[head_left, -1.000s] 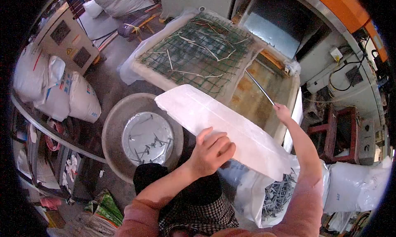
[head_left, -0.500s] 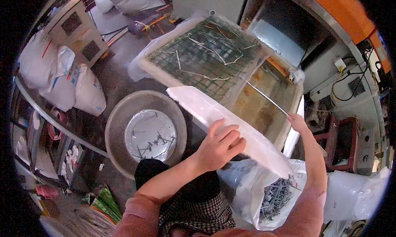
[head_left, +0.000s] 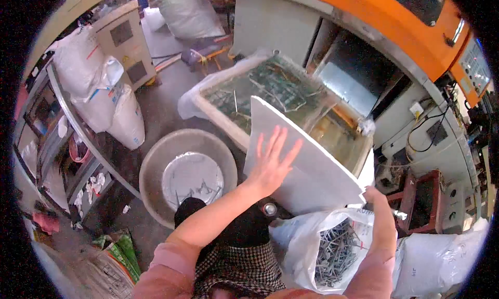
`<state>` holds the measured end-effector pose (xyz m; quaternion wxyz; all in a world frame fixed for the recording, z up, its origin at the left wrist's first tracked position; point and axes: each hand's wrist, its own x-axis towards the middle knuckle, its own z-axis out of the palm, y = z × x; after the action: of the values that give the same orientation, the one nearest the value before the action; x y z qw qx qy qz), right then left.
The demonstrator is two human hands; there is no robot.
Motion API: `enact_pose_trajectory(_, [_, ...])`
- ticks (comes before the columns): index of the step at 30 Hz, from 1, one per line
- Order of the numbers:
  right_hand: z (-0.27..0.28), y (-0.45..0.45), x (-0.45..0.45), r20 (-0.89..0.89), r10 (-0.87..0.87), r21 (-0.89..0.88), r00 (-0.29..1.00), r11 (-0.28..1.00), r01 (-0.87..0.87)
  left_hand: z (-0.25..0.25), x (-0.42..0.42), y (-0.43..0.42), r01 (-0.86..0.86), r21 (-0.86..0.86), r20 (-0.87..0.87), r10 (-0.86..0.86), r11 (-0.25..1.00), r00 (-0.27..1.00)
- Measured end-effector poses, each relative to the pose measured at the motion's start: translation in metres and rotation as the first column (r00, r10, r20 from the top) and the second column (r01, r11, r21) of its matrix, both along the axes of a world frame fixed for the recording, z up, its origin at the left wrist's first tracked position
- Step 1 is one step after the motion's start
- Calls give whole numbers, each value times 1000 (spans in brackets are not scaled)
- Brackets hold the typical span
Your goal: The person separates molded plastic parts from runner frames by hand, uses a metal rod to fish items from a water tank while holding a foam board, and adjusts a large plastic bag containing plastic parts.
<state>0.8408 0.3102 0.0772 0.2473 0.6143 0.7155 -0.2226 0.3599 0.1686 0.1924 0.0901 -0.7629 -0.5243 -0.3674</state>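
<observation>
My left hand (head_left: 270, 161) is open, its fingers spread flat against the face of a white board (head_left: 306, 174). The board stands tilted between me and a water tank (head_left: 224, 121). At the board's right edge, my right hand (head_left: 371, 195) is closed, but its fingertips and anything in them are hidden. In the tank, green netting (head_left: 270, 78) lies under several pale thin strips. Below the board, an open white sack (head_left: 296, 242) holds many grey nail-like pieces (head_left: 338, 252). To the left is a round grey tub (head_left: 150, 169) with a few similar pieces inside.
Full white sacks (head_left: 127, 117) lean at the left beside a metal rail (head_left: 86, 135). An orange machine (head_left: 358, 18) rises at the back right. A dark red frame (head_left: 429, 203) and a wrapped white bag (head_left: 436, 262) are at the right.
The white board has tipped up, showing its broad face. My left hand has spread its fingers on it. My right hand, which held a metal rod over the tank, has come down; the rod is out of sight.
</observation>
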Motion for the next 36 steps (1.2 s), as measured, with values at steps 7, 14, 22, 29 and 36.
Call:
enact_pose_trajectory(7, [25,2,-4,287,291,212,913,910,-356,-12,-47,-35,-193,-96,-106,183,976,977])
enact_pose_trajectory(14, [166,-60,-168,-374,297,899,879,349,264,-21,-57,-47,-169,-309,30,187,936,982])
enact_pose_trajectory(22, [136,-167,-385,-950,301,263,85,916,-303,-15,-29,-53,779,-241,966,68,579,248])
enact_pose_trajectory(29, [58,-167,-430,-960,-276,-277,48,913,-299,-109,-70,-35,883,-180,969,232,433,83])
enact_pose_trajectory(36, [-31,-189,-423,-936,99,105,337,994,-1,-298,-90,24,64,-640,-73,-144,766,987])
